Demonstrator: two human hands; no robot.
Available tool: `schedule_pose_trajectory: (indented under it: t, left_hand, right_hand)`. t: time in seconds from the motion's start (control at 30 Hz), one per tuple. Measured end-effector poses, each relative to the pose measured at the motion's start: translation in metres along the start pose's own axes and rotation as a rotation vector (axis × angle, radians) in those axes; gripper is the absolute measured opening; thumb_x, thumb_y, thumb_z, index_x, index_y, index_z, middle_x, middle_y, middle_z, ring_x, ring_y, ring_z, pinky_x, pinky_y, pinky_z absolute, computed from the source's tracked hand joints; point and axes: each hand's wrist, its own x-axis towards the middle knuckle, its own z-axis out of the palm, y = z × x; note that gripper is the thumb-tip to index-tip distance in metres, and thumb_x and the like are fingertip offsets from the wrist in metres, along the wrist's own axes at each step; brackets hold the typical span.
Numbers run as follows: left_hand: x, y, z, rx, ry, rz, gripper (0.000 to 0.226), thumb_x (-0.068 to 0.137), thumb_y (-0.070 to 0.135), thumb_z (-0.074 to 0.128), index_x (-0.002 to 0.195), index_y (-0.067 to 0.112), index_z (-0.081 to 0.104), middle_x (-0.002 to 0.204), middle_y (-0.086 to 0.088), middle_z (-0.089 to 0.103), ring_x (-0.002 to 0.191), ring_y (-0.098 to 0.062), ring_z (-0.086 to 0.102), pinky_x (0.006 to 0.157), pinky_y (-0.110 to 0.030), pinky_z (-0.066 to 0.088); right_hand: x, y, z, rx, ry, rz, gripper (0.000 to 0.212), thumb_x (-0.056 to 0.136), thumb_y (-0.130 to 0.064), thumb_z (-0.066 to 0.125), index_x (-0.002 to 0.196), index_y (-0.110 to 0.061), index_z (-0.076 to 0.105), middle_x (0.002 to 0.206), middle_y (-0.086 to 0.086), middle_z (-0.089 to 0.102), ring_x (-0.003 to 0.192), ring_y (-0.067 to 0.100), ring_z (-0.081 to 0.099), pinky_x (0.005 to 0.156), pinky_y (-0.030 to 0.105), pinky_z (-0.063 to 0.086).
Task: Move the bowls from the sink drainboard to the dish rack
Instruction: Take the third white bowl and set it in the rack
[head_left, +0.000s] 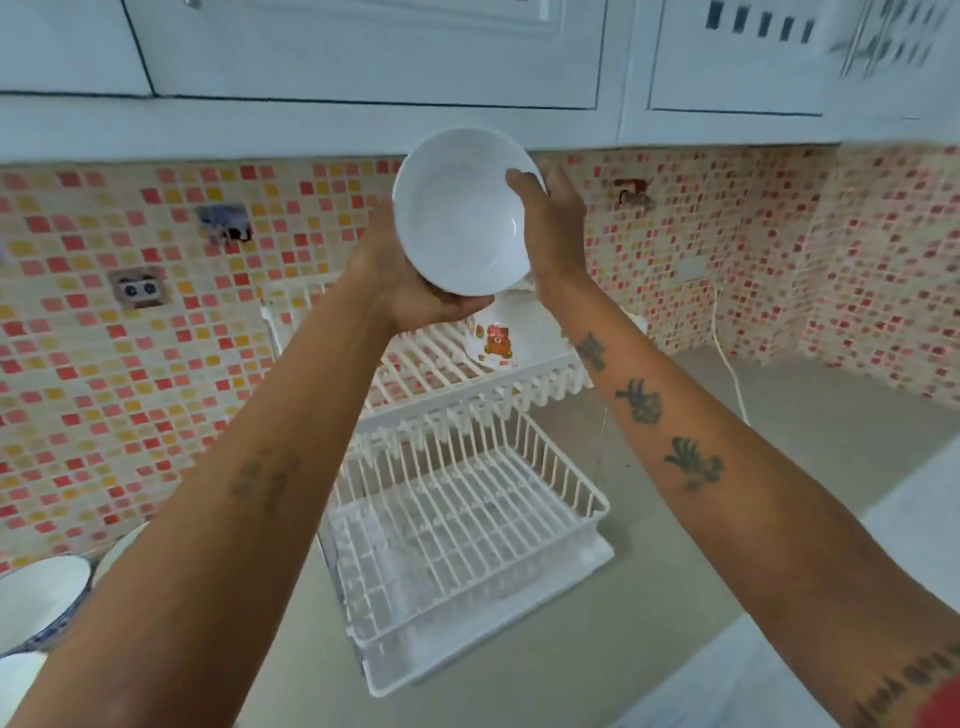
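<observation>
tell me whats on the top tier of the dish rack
One white dish with a cartoon bear print sits on the dish rack top tier; the held white bowl hides part of it.

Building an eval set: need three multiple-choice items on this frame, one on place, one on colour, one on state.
1. Where is the bear-print bowl?
A. dish rack upper tier
B. lower tier
C. counter

2. What colour is the held bowl inside?
A. blue
B. white
C. red

3. How is the held bowl gripped?
A. left hand only
B. right hand only
C. both hands

Key: 1 A, it sits on the top shelf; 2 B, plain white interior; 3 C, left palm beneath, right hand on the rim.
</observation>
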Motion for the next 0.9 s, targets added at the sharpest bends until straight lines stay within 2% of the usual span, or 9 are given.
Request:
schedule_pose_trajectory:
  t: [0.07,0.17,0.27,0.4,0.5,0.6,0.7,0.8,0.9]
  left_hand:
    - [0.017,-0.003,0.015,0.059,0.045,0.009,0.06,0.084,0.06,0.052,0.129,0.021,0.058,0.136,-0.015,0.057,0.113,-0.038,0.062,0.09,-0.057,0.052]
    - [0.033,-0.011,0.028,0.266,0.18,0.135,0.044,0.088,0.062,0.053,0.106,0.022,0.057,0.117,-0.012,0.058,0.099,-0.033,0.063,0.076,-0.05,0.061]
    - [0.047,-0.017,0.028,0.524,0.311,0.293,0.056,0.08,0.059,0.067,0.118,0.022,0.05,0.123,-0.01,0.06,0.103,-0.03,0.064,0.083,-0.05,0.059]
    - [0.064,-0.027,0.024,0.856,0.421,0.551,0.069,0.068,0.049,0.083,0.119,0.02,0.046,0.124,-0.006,0.056,0.105,-0.023,0.063,0.083,-0.038,0.06]
    - [0.075,-0.039,0.021,1.03,0.43,0.655,0.079,0.056,0.051,0.087,0.116,0.02,0.047,0.123,-0.007,0.055,0.105,-0.024,0.062,0.083,-0.034,0.058]
    - [0.087,-0.049,0.019,1.187,0.44,0.695,0.082,0.054,0.051,0.089,0.117,0.019,0.048,0.126,-0.008,0.05,0.105,-0.024,0.056,0.081,-0.03,0.055]
    - [0.095,-0.06,0.015,1.243,0.46,0.689,0.081,0.06,0.038,0.09,0.123,0.013,0.047,0.128,-0.007,0.044,0.104,-0.018,0.046,0.08,-0.023,0.048]
    - [0.101,-0.071,0.006,1.272,0.476,0.671,0.079,0.059,0.036,0.091,0.121,0.013,0.046,0.128,-0.007,0.043,0.104,-0.016,0.043,0.074,-0.017,0.043]
    - [0.104,-0.079,-0.001,1.296,0.466,0.614,0.082,0.058,0.034,0.092,0.122,0.012,0.045,0.124,-0.004,0.041,0.105,-0.016,0.043,0.08,-0.025,0.048]
  right_hand:
    - [0.009,0.015,-0.019,0.069,-0.043,0.001,0.025,0.09,-0.028,0.052,0.111,-0.014,0.057,0.104,-0.001,0.057,0.095,0.015,0.056,0.074,0.028,0.047]
    - [0.02,0.036,-0.041,0.146,-0.084,0.059,0.023,0.093,-0.039,0.041,0.106,-0.025,0.054,0.109,-0.002,0.056,0.101,0.017,0.055,0.08,0.035,0.049]
    - [0.029,0.054,-0.051,0.223,-0.125,0.197,0.048,0.096,-0.052,0.028,0.118,-0.019,0.056,0.118,0.002,0.057,0.11,0.019,0.054,0.087,0.04,0.047]
    - [0.033,0.073,-0.058,0.186,-0.139,0.262,0.069,0.097,-0.057,0.017,0.13,-0.011,0.057,0.125,0.004,0.061,0.128,0.024,0.049,0.104,0.043,0.034]
    - [0.039,0.077,-0.062,0.16,-0.12,0.255,0.062,0.099,-0.053,0.023,0.129,-0.011,0.057,0.123,0.007,0.063,0.116,0.021,0.057,0.095,0.033,0.042]
    - [0.046,0.082,-0.066,0.111,-0.193,0.342,0.046,0.1,-0.049,0.03,0.122,-0.019,0.058,0.104,0.001,0.065,0.09,0.013,0.061,0.072,0.025,0.046]
    - [0.049,0.091,-0.068,0.029,-0.274,0.422,0.052,0.096,-0.056,0.035,0.129,-0.02,0.055,0.115,0.003,0.062,0.094,0.016,0.06,0.079,0.031,0.048]
    - [0.053,0.096,-0.067,-0.053,-0.276,0.461,0.049,0.091,-0.058,0.04,0.116,-0.02,0.058,0.114,0.006,0.066,0.099,0.024,0.063,0.093,0.042,0.051]
    - [0.056,0.103,-0.068,-0.086,-0.22,0.534,0.039,0.091,-0.046,0.045,0.109,-0.014,0.056,0.102,0.007,0.063,0.083,0.021,0.061,0.075,0.033,0.05]
